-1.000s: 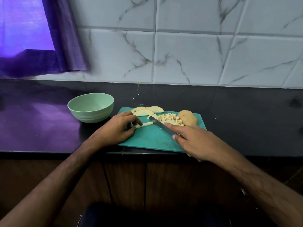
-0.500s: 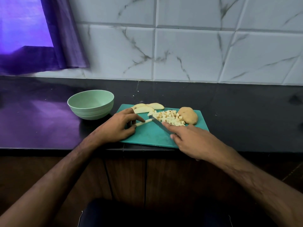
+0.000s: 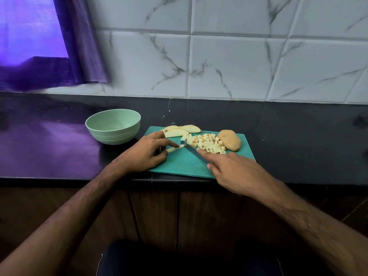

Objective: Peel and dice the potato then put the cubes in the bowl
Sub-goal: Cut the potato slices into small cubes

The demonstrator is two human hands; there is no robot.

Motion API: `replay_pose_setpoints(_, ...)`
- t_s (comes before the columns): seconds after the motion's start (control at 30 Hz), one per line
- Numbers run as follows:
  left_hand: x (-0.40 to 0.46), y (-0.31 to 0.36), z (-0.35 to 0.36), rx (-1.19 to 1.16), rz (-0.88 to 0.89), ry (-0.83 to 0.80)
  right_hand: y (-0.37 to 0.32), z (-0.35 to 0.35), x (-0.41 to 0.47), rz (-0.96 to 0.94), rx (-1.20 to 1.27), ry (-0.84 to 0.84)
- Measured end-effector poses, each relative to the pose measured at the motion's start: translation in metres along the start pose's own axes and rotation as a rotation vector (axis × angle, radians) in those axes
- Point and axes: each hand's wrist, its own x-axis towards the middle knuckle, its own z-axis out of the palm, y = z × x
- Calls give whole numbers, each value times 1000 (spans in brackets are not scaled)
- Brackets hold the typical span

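Note:
A teal cutting board (image 3: 185, 166) lies at the counter's front edge. On it my left hand (image 3: 148, 151) pinches a pale potato strip (image 3: 175, 149) flat against the board. My right hand (image 3: 235, 172) grips a knife (image 3: 194, 151), index finger along the blade's spine, with the tip at the strip's right end. Behind the blade sits a pile of potato cubes (image 3: 207, 143). Peeled potato slices (image 3: 179, 131) lie at the board's far left, and an unpeeled potato piece (image 3: 230, 142) at its far right. The green bowl (image 3: 113, 126) stands to the left of the board.
The dark counter (image 3: 298, 140) runs wide to both sides, backed by a marble-tiled wall (image 3: 229, 66). A purple curtain (image 3: 83, 46) hangs at the far left. Wooden cabinet doors (image 3: 155, 216) sit below the counter edge.
The potato strip has grown shorter as the knife worked leftward along it. My left hand's fingers slid back along the strip. The camera view shifted slightly.

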Motion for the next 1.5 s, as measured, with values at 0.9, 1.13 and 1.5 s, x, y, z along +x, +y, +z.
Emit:
replay_pose_setpoints(0.9,0,-4,2,5,8,31,-1,-6,-3,2,44,18)
replay_pose_setpoints(1.13,0,-2,2,12,29,36,-7,-2,4,-15,30,-5)
replay_pose_setpoints(1.5,-1,0,1,14,2,42,-4,-13,1,1,20,78)
